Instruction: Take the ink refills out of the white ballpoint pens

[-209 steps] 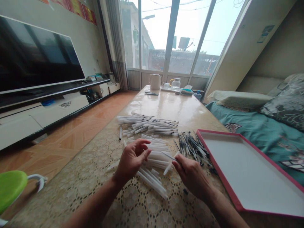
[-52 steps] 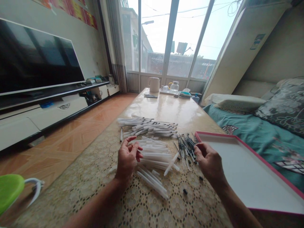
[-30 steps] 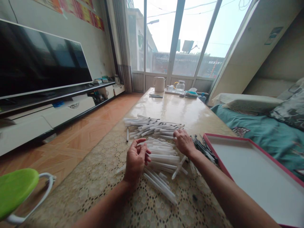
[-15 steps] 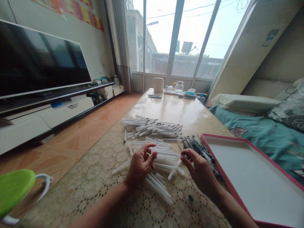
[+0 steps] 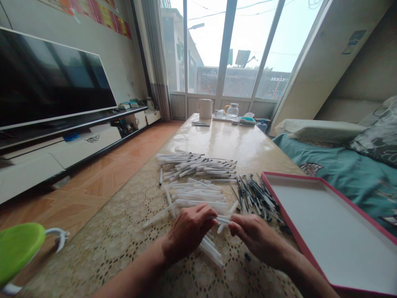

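My left hand (image 5: 194, 227) is closed around a translucent white pen barrel (image 5: 222, 220), whose end sticks out toward the right. My right hand (image 5: 256, 232) pinches at that end with thumb and fingers, so the two hands nearly meet; whether it also grips a refill I cannot make out. Under and beyond my left hand lie loose translucent pen barrels (image 5: 198, 193). Farther back is a heap of pens with dark tips (image 5: 198, 165). Dark thin refills (image 5: 256, 194) lie in a pile just beyond my right hand.
A shallow white tray with a pink rim (image 5: 293, 223) lies at the right. A small black piece (image 5: 247, 257) rests on the patterned tabletop (image 5: 124, 231). At the far end stand a kettle (image 5: 205, 109) and a glass jug (image 5: 232, 111). A green stool (image 5: 21, 250) is at lower left.
Both hands have moved nearer to me and closer together. My left hand, open before, has closed on a pen barrel, and my right hand has come to its end.
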Motion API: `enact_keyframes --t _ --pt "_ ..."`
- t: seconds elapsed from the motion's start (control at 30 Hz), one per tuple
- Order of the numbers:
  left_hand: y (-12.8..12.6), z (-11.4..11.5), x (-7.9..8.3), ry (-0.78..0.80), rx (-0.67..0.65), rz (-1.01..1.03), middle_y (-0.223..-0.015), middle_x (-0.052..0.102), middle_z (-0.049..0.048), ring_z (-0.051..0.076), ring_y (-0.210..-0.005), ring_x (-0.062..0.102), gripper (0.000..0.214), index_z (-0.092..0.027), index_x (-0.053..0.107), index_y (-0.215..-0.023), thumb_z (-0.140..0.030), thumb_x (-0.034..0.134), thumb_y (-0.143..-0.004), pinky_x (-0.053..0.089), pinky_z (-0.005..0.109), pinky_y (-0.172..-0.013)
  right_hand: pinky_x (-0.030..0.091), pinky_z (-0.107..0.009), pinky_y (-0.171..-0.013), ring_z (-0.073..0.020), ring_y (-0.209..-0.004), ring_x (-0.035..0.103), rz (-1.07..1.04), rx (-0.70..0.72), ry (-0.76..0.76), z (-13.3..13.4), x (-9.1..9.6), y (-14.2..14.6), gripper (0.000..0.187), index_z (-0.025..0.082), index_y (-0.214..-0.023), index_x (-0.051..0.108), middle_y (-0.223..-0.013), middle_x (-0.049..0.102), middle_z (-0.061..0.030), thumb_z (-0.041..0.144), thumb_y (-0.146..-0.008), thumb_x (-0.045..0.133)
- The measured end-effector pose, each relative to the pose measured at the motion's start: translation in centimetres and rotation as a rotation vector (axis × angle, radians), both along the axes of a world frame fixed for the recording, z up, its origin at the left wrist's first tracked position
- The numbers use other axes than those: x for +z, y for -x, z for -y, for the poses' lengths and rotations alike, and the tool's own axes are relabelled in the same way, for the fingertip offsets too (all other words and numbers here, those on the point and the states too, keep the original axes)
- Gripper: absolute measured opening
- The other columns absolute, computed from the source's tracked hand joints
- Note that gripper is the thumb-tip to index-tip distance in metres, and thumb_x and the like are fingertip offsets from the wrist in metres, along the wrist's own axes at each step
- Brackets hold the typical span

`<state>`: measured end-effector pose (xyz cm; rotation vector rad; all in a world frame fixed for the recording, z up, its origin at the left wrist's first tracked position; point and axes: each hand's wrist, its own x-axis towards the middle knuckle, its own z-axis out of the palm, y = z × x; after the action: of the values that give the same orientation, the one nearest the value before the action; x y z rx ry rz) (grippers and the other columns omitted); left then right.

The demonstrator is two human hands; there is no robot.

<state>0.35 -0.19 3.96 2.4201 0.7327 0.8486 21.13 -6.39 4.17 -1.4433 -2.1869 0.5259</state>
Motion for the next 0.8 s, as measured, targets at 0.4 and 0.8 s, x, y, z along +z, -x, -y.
enact_keyframes --t 0.4,0.8 --pt "0.4 -0.9 0.7 0.537 0.029 0.119 -0.047 0.03 -0.0072 0.009 -0.041 0.029 0.04 -0.021 0.033 -0.054 -0.042 0.035 -0.088 0.023 0.022 -0.042 0.024 -0.024 -0.049 -0.012 -0.05 0.052 0.354 -0.059 -0.267 -0.3 -0.7 -1.2 0.034 0.02 -0.073 0.05 -0.06 0.058 0.0004 0.04 -0.096 0.035" --pt "2.1 -3.6 0.6 0.4 0.548 0.369 -0.056 0.054 -0.0031 0.014 -0.048 0.056 0.04 -0.012 0.056 -0.11 -0.038 0.055 -0.081 0.041 0.021 -0.044 0.024 -0.024 -0.051 -0.0134 -0.049 0.05 0.276 -0.283 -0.242 -1.2 -1.1 -1.7 0.03 0.022 -0.073 0.041 -0.059 0.053 0.0016 0.039 -0.096 0.031"
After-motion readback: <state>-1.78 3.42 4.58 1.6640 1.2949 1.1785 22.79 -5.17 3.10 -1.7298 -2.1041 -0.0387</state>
